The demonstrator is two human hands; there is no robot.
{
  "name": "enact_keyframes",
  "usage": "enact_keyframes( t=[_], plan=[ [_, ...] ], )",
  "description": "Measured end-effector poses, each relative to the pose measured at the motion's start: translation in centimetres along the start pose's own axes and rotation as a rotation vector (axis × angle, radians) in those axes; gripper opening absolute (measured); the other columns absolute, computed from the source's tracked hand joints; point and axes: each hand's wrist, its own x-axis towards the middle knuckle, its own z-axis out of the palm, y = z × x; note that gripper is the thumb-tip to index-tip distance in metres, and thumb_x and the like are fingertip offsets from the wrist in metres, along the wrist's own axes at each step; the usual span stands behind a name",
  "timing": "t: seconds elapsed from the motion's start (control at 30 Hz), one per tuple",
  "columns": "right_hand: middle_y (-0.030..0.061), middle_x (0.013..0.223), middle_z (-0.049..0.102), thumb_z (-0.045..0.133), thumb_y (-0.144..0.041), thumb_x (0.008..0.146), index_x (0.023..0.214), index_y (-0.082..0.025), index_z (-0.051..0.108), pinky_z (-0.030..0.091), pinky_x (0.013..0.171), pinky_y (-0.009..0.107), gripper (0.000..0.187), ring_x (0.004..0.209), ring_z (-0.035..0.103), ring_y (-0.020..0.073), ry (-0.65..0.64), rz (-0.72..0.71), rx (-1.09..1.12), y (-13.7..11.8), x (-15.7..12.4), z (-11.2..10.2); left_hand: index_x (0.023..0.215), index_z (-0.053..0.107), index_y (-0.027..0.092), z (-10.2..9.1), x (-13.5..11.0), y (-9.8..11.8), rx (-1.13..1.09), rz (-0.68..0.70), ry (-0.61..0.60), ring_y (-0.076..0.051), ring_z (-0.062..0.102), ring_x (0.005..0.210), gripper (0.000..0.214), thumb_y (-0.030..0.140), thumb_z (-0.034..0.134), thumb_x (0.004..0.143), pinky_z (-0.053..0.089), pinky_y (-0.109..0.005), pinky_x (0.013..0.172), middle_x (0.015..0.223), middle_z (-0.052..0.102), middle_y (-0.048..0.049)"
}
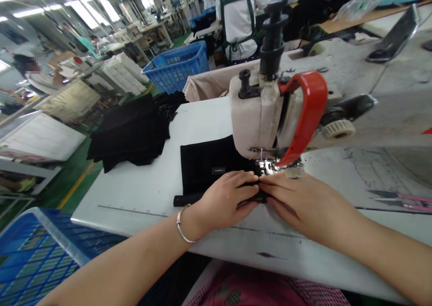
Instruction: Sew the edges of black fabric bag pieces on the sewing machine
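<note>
A black fabric piece (199, 162) with a small label (218, 171) lies on the white table, running under the presser foot (266, 167) of a sewing machine (251, 117). Along its near side is a rolled or folded strip (185, 200). My left hand (227, 198), with a bracelet at the wrist, holds this near edge with fingers forward and thumb below. From the other side, my right hand (300, 202) holds the same edge just in front of the foot. Fingertips of both hands nearly meet. What lies beneath the fingers is hidden.
Stacked black fabric (131, 130) overhangs the table's left side. Scissors (401, 200) with pink handles lie at right. One blue basket (37, 252) stands lower left, another blue basket (182, 63) behind. A person in a white top (238, 22) stands beyond the machine.
</note>
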Motion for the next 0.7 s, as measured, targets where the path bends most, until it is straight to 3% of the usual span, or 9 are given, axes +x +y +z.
enact_keyframes(
  t=[0.23, 0.4, 0.53, 0.63, 0.7],
  plan=[
    [0.0141, 0.108, 0.067, 0.039, -0.028, 0.096, 0.118, -0.016, 0.063, 0.053, 0.072, 0.045, 0.034, 0.09, 0.064, 0.0298, 0.055, 0.094, -0.132, 0.5, 0.9, 0.5, 0.116, 0.064, 0.017, -0.3, 1.6, -2.2, 0.014, -0.006, 0.02, -0.022, 0.056, 0.12, 0.028, 0.028, 0.059, 0.091, 0.047, -0.041, 0.106, 0.127, 0.061, -0.0084],
    [0.0122, 0.1, 0.069, 0.039, -0.03, 0.097, 0.116, -0.017, 0.062, 0.053, 0.066, 0.043, 0.033, 0.08, 0.065, 0.0278, 0.088, 0.122, -0.173, 0.6, 1.1, 0.9, 0.113, 0.067, 0.017, 0.1, 2.0, -3.3, 0.012, 0.029, 0.077, -0.021, 0.058, 0.115, 0.026, 0.03, 0.059, 0.091, 0.048, -0.039, 0.104, 0.12, 0.065, -0.0079],
    [0.0115, 0.102, 0.068, 0.045, -0.029, 0.096, 0.112, -0.019, 0.064, 0.052, 0.072, 0.042, 0.026, 0.087, 0.063, 0.0276, 0.164, 0.113, -0.118, 0.9, 0.5, 0.7, 0.112, 0.068, 0.019, -0.1, 2.0, -4.6, 0.016, 0.095, 0.091, -0.021, 0.059, 0.114, 0.024, 0.031, 0.059, 0.093, 0.049, -0.041, 0.102, 0.119, 0.067, -0.0062],
    [0.0119, 0.104, 0.067, 0.051, -0.024, 0.093, 0.1, -0.018, 0.066, 0.049, 0.08, 0.042, 0.017, 0.097, 0.06, 0.0286, 0.26, 0.132, -0.083, 1.5, 0.0, 0.2, 0.107, 0.07, 0.021, -0.6, 1.9, -5.9, -0.022, 0.142, 0.109, -0.02, 0.063, 0.108, 0.019, 0.029, 0.061, 0.092, 0.051, -0.042, 0.098, 0.113, 0.07, -0.0044],
    [0.012, 0.101, 0.066, 0.052, -0.022, 0.092, 0.092, -0.017, 0.066, 0.048, 0.08, 0.042, 0.015, 0.097, 0.059, 0.029, 0.255, 0.172, -0.1, 1.9, -0.1, 0.0, 0.104, 0.071, 0.021, -0.9, 1.9, -6.5, -0.096, 0.143, 0.117, -0.019, 0.065, 0.104, 0.016, 0.026, 0.062, 0.092, 0.053, -0.04, 0.096, 0.11, 0.072, -0.0045]
  ],
)
